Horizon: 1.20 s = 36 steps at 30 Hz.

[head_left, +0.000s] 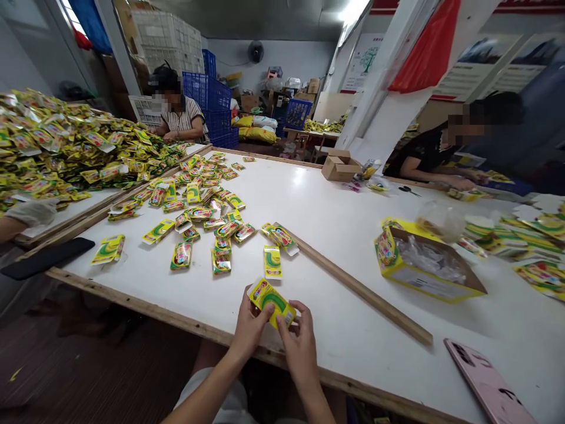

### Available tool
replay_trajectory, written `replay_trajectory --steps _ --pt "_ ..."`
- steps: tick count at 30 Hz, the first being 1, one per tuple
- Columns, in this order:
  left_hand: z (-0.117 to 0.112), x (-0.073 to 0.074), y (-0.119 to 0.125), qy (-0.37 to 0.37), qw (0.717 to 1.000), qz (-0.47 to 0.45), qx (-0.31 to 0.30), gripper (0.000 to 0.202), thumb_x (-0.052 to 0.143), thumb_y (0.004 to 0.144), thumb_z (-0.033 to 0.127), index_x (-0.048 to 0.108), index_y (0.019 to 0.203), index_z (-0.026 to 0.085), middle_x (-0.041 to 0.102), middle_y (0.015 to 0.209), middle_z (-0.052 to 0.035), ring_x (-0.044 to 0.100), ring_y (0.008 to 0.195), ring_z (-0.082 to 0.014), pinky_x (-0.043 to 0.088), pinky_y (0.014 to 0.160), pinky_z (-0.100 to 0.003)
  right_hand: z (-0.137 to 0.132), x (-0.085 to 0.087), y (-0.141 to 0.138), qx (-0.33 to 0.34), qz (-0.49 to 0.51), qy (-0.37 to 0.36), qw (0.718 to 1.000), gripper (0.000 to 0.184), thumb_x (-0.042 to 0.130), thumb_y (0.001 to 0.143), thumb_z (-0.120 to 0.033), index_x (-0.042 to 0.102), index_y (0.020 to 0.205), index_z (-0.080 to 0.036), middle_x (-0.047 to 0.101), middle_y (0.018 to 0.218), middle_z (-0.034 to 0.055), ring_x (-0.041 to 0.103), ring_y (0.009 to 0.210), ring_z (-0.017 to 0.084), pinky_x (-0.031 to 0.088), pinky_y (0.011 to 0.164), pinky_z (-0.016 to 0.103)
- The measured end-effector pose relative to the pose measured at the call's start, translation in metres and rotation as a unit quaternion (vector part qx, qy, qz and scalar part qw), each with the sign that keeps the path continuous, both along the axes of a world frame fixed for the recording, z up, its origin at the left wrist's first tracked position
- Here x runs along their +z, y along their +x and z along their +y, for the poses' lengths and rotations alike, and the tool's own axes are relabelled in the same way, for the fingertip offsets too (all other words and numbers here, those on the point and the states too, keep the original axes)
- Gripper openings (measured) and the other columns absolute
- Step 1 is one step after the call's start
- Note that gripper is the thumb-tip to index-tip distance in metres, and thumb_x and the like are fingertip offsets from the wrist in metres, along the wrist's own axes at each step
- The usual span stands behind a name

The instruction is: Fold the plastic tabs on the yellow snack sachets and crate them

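Both my hands hold one small yellow and green packet (270, 300) just above the near edge of the white table (335, 235). My left hand (248, 327) pinches its left end, fingers closed on it. My right hand (299, 340) grips its right end with thumb and fingers. Another loose packet (272, 261) lies flat right beyond my hands. Several more packets (207, 206) are scattered across the table's left half.
A long wooden strip (353, 284) runs diagonally at the right of my hands. An open yellow carton (424, 265) holds clear bags. A pink phone (488, 383) lies near right. A huge packet heap (66, 147) covers the left table. Two seated people work farther off.
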<state>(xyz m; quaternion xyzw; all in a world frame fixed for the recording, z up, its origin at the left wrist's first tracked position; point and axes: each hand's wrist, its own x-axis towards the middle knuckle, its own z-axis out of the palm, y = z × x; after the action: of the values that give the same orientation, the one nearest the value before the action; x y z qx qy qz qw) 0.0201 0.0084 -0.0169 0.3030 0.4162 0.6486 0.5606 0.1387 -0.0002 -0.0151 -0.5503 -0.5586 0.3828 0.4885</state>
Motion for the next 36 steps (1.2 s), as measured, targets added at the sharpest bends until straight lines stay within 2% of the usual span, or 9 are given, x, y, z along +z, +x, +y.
replay_trajectory --steps 2,4,14,19,24,27,30,33,36 --pt "0.000 0.000 0.000 -0.006 1.000 0.010 0.019 0.049 0.073 0.074 0.037 0.045 0.111 0.021 0.061 0.090 -0.0008 0.063 0.082 -0.0180 0.054 0.071 -0.029 -0.003 -0.001 0.001 -0.004 -0.082 0.068 0.994 0.027 0.061 0.082 -0.040 0.060 0.103 -0.023 0.058 0.120 0.0106 0.056 0.110 0.026 0.049 0.090 0.042" --pt "0.000 0.001 0.001 -0.010 0.999 0.015 0.034 0.049 0.073 0.074 0.038 0.045 0.111 0.021 0.061 0.091 -0.0012 0.064 0.083 -0.0186 0.054 0.073 -0.030 -0.005 -0.002 0.003 0.018 -0.140 0.108 0.984 0.024 0.063 0.082 -0.039 0.063 0.100 -0.024 0.055 0.126 0.0104 0.052 0.116 0.027 0.045 0.096 0.045" --pt "0.000 0.001 0.001 -0.017 0.999 0.013 0.039 0.042 0.070 0.078 0.038 0.046 0.108 0.021 0.062 0.090 -0.0001 0.064 0.081 -0.0165 0.054 0.073 -0.029 -0.003 -0.009 0.006 0.029 -0.212 0.174 0.961 0.018 0.061 0.086 -0.038 0.071 0.089 -0.024 0.059 0.127 0.0100 0.057 0.111 0.027 0.048 0.090 0.045" --pt "0.000 0.002 0.001 -0.031 0.998 0.026 0.044 0.048 0.072 0.074 0.040 0.046 0.109 0.021 0.062 0.089 -0.0008 0.065 0.079 -0.0180 0.054 0.070 -0.029 -0.002 -0.012 0.000 0.009 -0.211 0.168 0.963 0.019 0.060 0.087 -0.039 0.071 0.087 -0.023 0.061 0.124 0.0105 0.057 0.110 0.027 0.046 0.091 0.046" --pt "0.001 0.002 0.000 -0.043 0.998 0.021 0.037 0.048 0.072 0.074 0.042 0.045 0.108 0.021 0.063 0.093 -0.0024 0.066 0.083 -0.0200 0.055 0.067 -0.029 0.001 -0.015 -0.003 -0.010 -0.174 0.122 0.977 0.022 0.061 0.085 -0.043 0.067 0.088 -0.022 0.063 0.120 0.0115 0.057 0.111 0.028 0.045 0.093 0.046" --pt "-0.001 0.005 0.003 -0.025 0.998 0.042 0.035 0.046 0.070 0.077 0.043 0.045 0.109 0.022 0.065 0.097 -0.0038 0.066 0.087 -0.0202 0.054 0.074 -0.031 0.003 -0.017 -0.002 -0.014 -0.149 0.086 0.985 0.032 0.062 0.083 -0.045 0.062 0.105 -0.022 0.063 0.121 0.0111 0.057 0.112 0.028 0.045 0.094 0.045" --pt "-0.008 0.012 0.005 -0.002 0.998 0.053 0.022 0.058 0.065 0.082 0.041 0.033 0.128 0.027 0.066 0.108 -0.0058 0.066 0.094 -0.0201 0.052 0.084 -0.033 0.004 -0.016 -0.002 0.009 -0.147 0.080 0.986 0.045 0.059 0.085 -0.044 0.053 0.124 -0.022 0.057 0.130 0.0110 0.052 0.120 0.027 0.044 0.098 0.046" --pt "-0.014 0.014 0.006 0.029 0.997 0.073 -0.017 0.070 0.060 0.087 0.038 0.016 0.141 0.030 0.062 0.122 -0.0093 0.063 0.106 -0.0206 0.047 0.093 -0.037 0.006 -0.011 0.000 0.022 -0.153 0.096 0.983 0.042 0.059 0.085 -0.042 0.055 0.122 -0.022 0.058 0.127 0.0113 0.050 0.121 0.028 0.042 0.099 0.048" --pt "-0.014 0.012 0.004 0.050 0.989 0.130 -0.041 0.058 0.058 0.088 0.035 0.030 0.138 0.029 0.056 0.131 -0.0113 0.058 0.114 -0.0229 0.046 0.094 -0.037 0.006 -0.003 0.004 0.036 -0.134 0.076 0.987 0.031 0.054 0.089 -0.040 0.060 0.114 -0.022 0.064 0.113 0.0101 0.057 0.107 0.026 0.047 0.092 0.042"
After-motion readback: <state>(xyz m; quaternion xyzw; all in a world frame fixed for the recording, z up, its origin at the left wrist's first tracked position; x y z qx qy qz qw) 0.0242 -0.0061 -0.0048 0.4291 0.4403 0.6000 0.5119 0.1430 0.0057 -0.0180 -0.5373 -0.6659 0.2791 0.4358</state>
